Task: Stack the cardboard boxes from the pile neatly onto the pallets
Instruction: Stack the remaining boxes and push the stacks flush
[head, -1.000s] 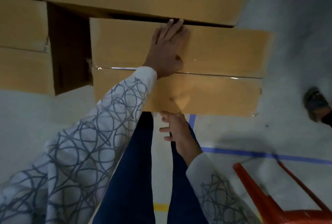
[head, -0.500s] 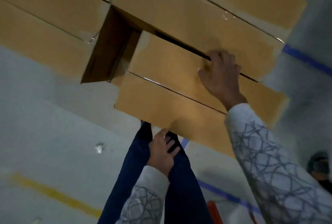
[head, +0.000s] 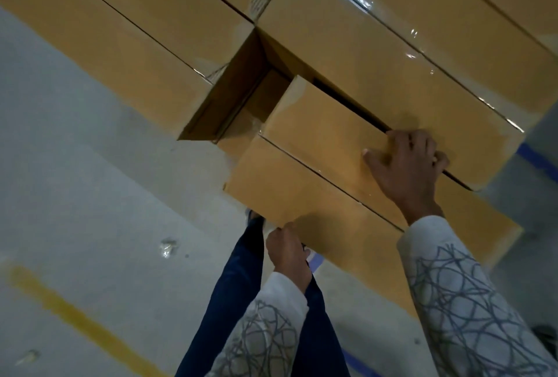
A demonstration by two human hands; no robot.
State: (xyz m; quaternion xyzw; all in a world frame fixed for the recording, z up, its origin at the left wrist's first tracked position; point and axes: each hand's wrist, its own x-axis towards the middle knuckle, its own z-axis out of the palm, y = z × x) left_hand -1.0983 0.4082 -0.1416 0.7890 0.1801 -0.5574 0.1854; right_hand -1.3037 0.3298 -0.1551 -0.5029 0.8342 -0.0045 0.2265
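A long brown cardboard box [head: 302,183] with a taped seam sticks out from the bottom of the pile [head: 377,53], under a shiny taped box. My right hand [head: 407,168] lies on its top, with the fingers hooked over the far upper edge into the dark slit and the thumb spread to the left. My left hand [head: 287,252] is curled at the box's near lower corner, its thumb against the edge. No pallet is in view.
Another stacked box [head: 120,44] stands to the left, and a dark gap [head: 235,98] separates it from the box I hold. The grey floor has a yellow line [head: 75,322], a blue line [head: 537,162] and a scrap of plastic [head: 167,246]. My legs are below the box.
My left hand came off the box top and dropped to the near lower corner. My right hand rose to the far upper edge and hooked over it. The view swung and tilted.
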